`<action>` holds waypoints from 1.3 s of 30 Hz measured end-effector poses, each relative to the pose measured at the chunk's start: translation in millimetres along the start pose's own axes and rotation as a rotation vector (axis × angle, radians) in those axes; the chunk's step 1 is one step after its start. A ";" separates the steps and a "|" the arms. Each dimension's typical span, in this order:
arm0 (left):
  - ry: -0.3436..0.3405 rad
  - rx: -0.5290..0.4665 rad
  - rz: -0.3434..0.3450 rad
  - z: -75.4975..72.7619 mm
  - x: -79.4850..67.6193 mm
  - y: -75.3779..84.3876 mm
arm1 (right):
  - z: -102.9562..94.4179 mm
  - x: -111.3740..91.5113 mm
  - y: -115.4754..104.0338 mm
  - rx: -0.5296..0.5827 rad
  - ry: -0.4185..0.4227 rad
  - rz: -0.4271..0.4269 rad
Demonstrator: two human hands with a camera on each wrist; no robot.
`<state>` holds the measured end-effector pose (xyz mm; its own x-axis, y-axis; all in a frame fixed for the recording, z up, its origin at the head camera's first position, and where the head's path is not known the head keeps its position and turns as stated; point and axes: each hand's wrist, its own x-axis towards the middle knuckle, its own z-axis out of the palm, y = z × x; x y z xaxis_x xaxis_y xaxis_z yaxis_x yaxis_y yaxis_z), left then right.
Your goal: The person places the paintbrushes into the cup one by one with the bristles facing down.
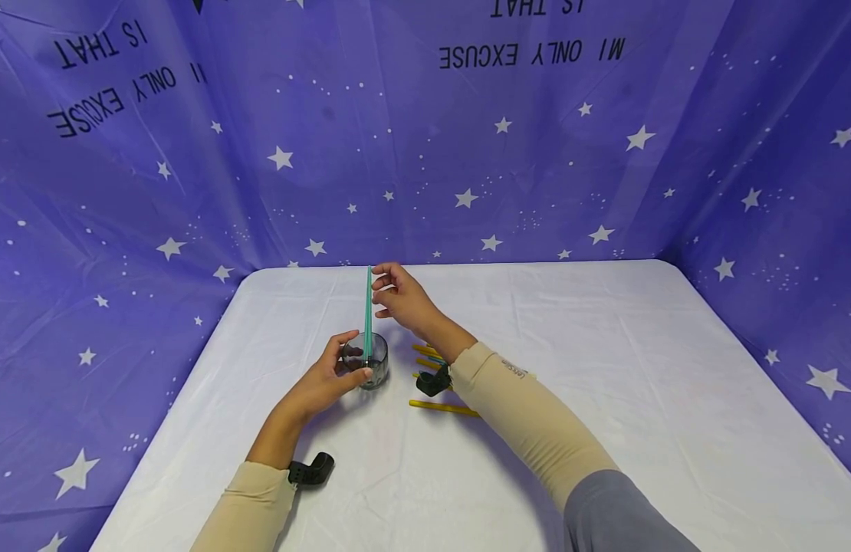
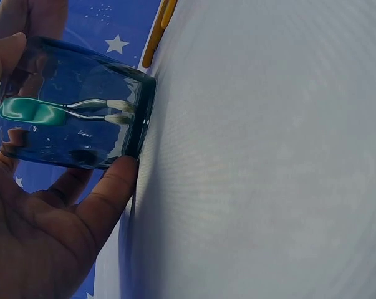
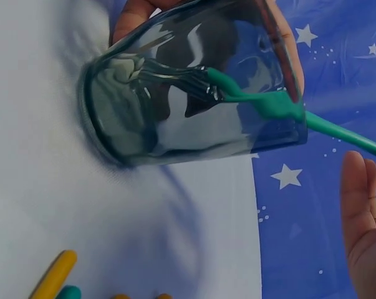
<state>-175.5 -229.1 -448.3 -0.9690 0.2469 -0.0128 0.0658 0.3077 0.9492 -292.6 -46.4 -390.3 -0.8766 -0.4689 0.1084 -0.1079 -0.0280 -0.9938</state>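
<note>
My left hand (image 1: 326,379) holds a clear, grey-tinted glass (image 1: 379,369) on the white table, thumb on the near side and fingers round the far side. Two paintbrushes (image 2: 35,112) with green handles and pale bristles stand in the glass, bristles down near its base. Their handles (image 1: 368,310) rise close together above the rim. Beside the upper ends of the handles is my right hand (image 1: 401,297), its fingers spread and loosely bent. In the right wrist view that hand's fingers look fairly straight, alongside a green handle (image 3: 337,129); whether they touch it I cannot tell.
Several yellow-handled sticks (image 1: 442,408) and a teal one (image 1: 435,359) lie right of the glass, partly hidden under my right wrist. The white-covered table (image 1: 605,383) is enclosed by a purple cloth (image 1: 425,153) with stars and lettering.
</note>
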 end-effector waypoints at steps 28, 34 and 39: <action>0.011 0.012 -0.035 0.5 -1.2 3.0 | -78.6 -15.3 32.3 -0.457 -0.441 0.206; 0.007 0.013 -0.040 -0.2 -2.8 3.7 | -88.8 -23.9 29.9 -0.558 -0.479 0.223; 0.006 0.017 -0.044 0.8 -2.2 3.9 | -92.4 -28.3 26.7 -0.727 -0.503 0.204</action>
<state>-172.9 -227.7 -444.9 -0.9725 0.2270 -0.0520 0.0276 0.3339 0.9422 -314.0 47.7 -417.5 -0.6211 -0.7386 -0.2621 -0.3917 0.5822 -0.7124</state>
